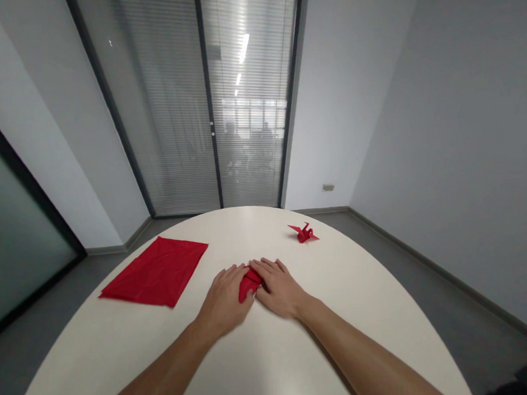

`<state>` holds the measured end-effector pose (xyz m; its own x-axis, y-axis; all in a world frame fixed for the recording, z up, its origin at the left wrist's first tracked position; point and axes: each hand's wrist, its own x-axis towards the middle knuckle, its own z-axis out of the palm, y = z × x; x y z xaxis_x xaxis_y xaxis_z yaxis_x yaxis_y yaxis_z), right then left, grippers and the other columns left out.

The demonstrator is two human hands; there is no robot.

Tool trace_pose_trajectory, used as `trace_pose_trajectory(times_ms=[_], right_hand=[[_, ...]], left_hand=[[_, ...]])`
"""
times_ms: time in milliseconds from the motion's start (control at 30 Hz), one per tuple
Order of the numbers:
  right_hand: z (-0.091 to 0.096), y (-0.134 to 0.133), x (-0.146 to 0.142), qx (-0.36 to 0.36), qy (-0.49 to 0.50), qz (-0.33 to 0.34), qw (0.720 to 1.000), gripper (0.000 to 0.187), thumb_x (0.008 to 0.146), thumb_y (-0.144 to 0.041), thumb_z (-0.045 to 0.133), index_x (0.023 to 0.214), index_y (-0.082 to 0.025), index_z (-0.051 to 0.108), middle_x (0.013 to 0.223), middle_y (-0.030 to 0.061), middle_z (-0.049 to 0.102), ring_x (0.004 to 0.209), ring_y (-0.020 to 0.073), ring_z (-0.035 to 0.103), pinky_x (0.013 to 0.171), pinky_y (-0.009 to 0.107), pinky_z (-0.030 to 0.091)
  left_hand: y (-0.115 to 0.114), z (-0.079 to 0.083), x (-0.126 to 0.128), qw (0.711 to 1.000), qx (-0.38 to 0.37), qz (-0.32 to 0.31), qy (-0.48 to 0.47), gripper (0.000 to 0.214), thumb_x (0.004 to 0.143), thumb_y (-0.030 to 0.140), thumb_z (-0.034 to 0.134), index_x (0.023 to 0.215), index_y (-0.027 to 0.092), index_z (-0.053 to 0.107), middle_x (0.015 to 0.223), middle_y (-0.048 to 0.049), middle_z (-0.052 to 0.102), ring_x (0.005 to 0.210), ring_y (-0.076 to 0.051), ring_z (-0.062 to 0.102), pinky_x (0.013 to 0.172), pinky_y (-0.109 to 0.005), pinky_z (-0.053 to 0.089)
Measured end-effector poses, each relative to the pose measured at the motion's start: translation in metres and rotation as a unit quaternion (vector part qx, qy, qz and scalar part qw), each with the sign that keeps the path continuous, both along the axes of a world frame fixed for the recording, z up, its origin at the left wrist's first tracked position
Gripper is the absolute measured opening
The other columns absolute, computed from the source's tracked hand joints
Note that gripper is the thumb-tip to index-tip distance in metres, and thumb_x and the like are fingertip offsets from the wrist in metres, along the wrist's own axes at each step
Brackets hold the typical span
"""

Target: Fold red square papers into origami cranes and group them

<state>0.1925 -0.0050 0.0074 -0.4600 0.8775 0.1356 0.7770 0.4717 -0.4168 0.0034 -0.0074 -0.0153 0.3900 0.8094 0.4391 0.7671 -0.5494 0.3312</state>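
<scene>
- Head view: our left hand (224,297) and right hand (280,287) clamp their fingers on the paper (249,284) between them.
- Crane (304,235): beyond our right fingers.
- To crease neatly, we should probably press evenly.

Left hand (224,299), right hand (280,289) on paper (248,284)

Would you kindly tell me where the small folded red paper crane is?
In the head view, the small folded red paper crane sits near the far edge of the white rounded table, right of centre, beyond the bare right hand.
</scene>
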Motion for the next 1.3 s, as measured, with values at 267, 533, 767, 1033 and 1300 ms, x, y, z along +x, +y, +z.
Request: trace_pose_trajectory(times_ms=[267, 533, 767, 1033, 1300], right_hand=[[-0.004, 0.002, 0.002, 0.02, 0.039, 0.005, 0.999, 0.057, 0.091, -0.02, 0.043, 0.148, -0.017, 0.042, 0.151, 0.0111, 0.05, 0.143, 0.0304, 0.038, 0.119, 0.06, 0.019], [-0.001, 0.003, 0.001, 0.065, 0.076, 0.004, 0.995, 0.038, 0.095, -0.018, 0.048, 0.13, -0.025, 0.06, 0.132, 0.0075, 0.066, 0.125, 0.0242, 0.057, 0.114, 0.056, 0.027], [0.005, 0.007, 0.0, 0.129, 0.095, -0.043, 0.986, 0.024, 0.096, -0.025, 0.055, 0.114, -0.022, 0.07, 0.11, 0.0053, 0.075, 0.102, 0.0213, 0.066, 0.097, 0.038, 0.042], [0.006, 0.007, 0.001, 0.115, 0.101, -0.111, 0.982, 0.036, 0.089, -0.038, 0.065, 0.119, -0.018, 0.069, 0.109, 0.0087, 0.074, 0.096, 0.0238, 0.066, 0.091, 0.038, 0.046], [-0.002, 0.013, 0.004, 0.117, 0.247, -0.04, 0.961, 0.041, 0.08, -0.015, 0.063, 0.12, -0.022, 0.063, 0.121, 0.0072, 0.065, 0.111, 0.0219, 0.062, 0.099, 0.037, 0.049]], left_hand=[[0.0, 0.001, 0.001, 0.998, 0.026, -0.016, -0.049, 0.049, 0.083, 0.022, 0.06, 0.132, 0.019, 0.057, 0.133, -0.0142, 0.065, 0.124, -0.032, 0.06, 0.11, -0.053, 0.046], [0.002, -0.002, 0.0, 0.998, 0.021, -0.012, -0.059, 0.05, 0.082, 0.024, 0.062, 0.131, 0.019, 0.057, 0.135, -0.0142, 0.064, 0.125, -0.031, 0.06, 0.11, -0.05, 0.047], [-0.003, 0.009, 0.001, 0.998, 0.007, -0.004, -0.06, 0.043, 0.087, 0.023, 0.056, 0.129, 0.018, 0.058, 0.131, -0.0134, 0.066, 0.123, -0.029, 0.061, 0.109, -0.049, 0.048], [-0.005, 0.015, 0.001, 0.996, -0.014, 0.011, -0.083, 0.035, 0.093, 0.029, 0.053, 0.127, 0.02, 0.06, 0.126, -0.0101, 0.069, 0.115, -0.025, 0.065, 0.103, -0.043, 0.05], [-0.006, 0.016, 0.001, 0.994, -0.027, 0.04, -0.1, 0.03, 0.094, 0.029, 0.052, 0.122, 0.024, 0.063, 0.12, -0.007, 0.072, 0.108, -0.024, 0.068, 0.097, -0.041, 0.052]])
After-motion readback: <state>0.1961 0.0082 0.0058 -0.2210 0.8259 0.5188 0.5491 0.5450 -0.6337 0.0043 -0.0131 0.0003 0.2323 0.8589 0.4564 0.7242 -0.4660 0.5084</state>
